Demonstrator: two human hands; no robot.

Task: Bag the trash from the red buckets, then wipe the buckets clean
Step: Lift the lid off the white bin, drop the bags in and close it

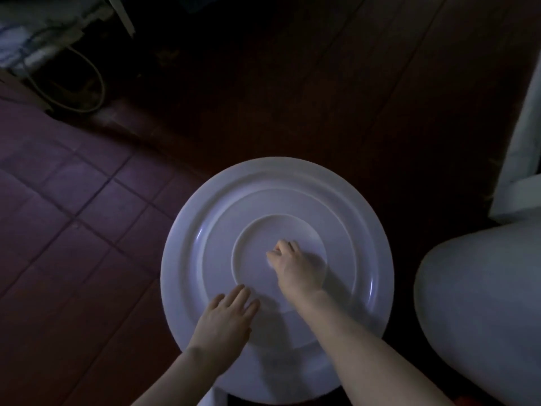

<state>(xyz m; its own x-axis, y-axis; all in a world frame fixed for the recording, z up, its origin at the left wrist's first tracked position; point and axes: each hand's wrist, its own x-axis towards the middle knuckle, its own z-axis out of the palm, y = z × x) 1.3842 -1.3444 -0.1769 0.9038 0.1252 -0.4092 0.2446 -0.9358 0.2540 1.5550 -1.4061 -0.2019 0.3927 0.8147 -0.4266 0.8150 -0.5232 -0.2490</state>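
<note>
A big round white lid (366, 230) with raised rings lies flat below me and covers whatever stands under it. My left hand (225, 315) rests flat on the lid's near left part, fingers straight. My right hand (295, 266) sits on the lid's middle disc with its fingers curled. A small pale wad (270, 257) shows blurred at its fingertips, and what it is cannot be made out. A sliver of red (465, 401) peeks out at the bottom right edge. The room is very dark.
A large pale rounded thing (483, 303) stands close to the right of the lid. White furniture (524, 148) rises at the right edge. A looped cable (96, 83) and pale clutter lie at the top left. Reddish floor tiles (73, 230) spread to the left.
</note>
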